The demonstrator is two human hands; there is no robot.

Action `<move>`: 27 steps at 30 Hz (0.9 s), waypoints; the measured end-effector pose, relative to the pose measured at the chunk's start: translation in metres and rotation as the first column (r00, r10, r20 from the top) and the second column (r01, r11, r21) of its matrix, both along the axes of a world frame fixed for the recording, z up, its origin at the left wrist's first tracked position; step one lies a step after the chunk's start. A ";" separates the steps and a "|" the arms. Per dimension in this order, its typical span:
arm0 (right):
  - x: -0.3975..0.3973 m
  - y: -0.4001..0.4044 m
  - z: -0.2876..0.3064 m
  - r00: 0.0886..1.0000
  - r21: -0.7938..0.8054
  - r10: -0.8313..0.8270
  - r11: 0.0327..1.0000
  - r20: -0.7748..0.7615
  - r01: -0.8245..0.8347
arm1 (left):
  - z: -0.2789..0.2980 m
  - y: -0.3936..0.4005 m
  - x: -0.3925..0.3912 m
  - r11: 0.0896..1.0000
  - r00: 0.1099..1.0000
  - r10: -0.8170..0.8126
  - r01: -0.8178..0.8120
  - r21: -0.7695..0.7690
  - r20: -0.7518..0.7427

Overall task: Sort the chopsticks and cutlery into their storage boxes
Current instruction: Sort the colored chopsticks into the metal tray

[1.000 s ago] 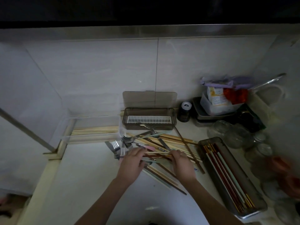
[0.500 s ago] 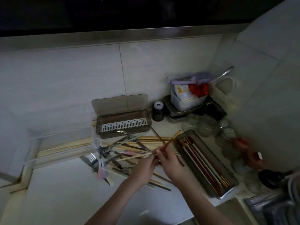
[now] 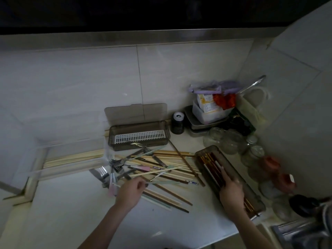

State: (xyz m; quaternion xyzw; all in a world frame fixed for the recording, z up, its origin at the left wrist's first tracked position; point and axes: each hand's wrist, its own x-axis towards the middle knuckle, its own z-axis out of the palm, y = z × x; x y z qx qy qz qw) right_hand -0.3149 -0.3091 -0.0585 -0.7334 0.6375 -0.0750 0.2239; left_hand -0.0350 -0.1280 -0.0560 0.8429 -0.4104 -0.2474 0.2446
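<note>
Your right hand lies flat-fingered over chopsticks in the tray at 3 o'clock; left hand pinches a pale chopstick. Light, stiff, slippery: grip mid-shaft.

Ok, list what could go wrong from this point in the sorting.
The left hand reaches into the tangled pile; lifting one piece could drag crossed forks or chopsticks off the counter. The right hand works in the chopstick box beside glass jars, which a careless move might knock.

packet print blurred, no legible text
</note>
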 end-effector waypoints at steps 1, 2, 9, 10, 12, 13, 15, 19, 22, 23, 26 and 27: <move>0.001 0.001 -0.001 0.999 0.010 0.006 1.000 0.039 -0.006 | 0.002 0.002 0.004 0.999 0.997 0.038 -0.038 -0.002 0.060; 0.004 -0.001 0.000 0.997 0.025 0.030 0.999 0.075 -0.032 | 0.002 0.003 0.008 0.998 0.991 0.061 -0.062 0.007 0.120; 0.011 -0.012 -0.001 0.984 0.065 0.128 0.989 0.123 -0.136 | -0.002 0.000 0.027 0.988 0.953 0.148 -0.156 0.010 0.265; 0.011 -0.010 -0.001 0.985 0.036 0.121 0.991 0.125 -0.126 | -0.002 0.001 0.029 0.984 0.941 0.147 -0.169 0.047 0.305; 0.010 -0.008 -0.002 0.986 -0.026 0.148 0.989 0.076 -0.147 | -0.005 0.003 0.030 0.972 0.922 0.080 -0.157 0.176 0.379; 0.010 -0.009 -0.004 0.984 -0.034 0.173 0.985 0.046 -0.171 | -0.007 0.004 0.029 0.965 0.918 0.045 -0.142 0.220 0.394; 0.009 -0.010 -0.005 0.984 -0.007 0.171 0.985 0.050 -0.171 | -0.013 0.007 0.028 0.965 0.927 0.019 -0.115 0.235 0.375; 0.007 -0.015 -0.008 0.987 0.030 0.154 0.987 0.054 -0.155 | -0.017 0.006 0.030 0.972 0.929 0.019 -0.103 0.211 0.369; 0.013 -0.011 0.002 0.984 -0.026 0.167 0.986 0.056 -0.166 | -0.014 0.001 0.036 0.978 0.921 0.021 -0.100 0.185 0.388; 0.017 -0.009 0.008 0.983 -0.078 0.167 0.984 0.069 -0.162 | -0.013 -0.001 0.039 0.979 0.921 0.024 -0.101 0.178 0.389; 0.037 0.000 0.024 0.959 -0.239 0.279 0.935 0.047 -0.261 | -0.014 -0.006 0.045 0.976 0.929 0.005 -0.085 0.201 0.369; 0.045 0.002 0.026 0.929 -0.272 0.370 0.897 0.030 -0.349 | -0.015 -0.007 0.046 0.972 0.932 -0.022 -0.065 0.226 0.363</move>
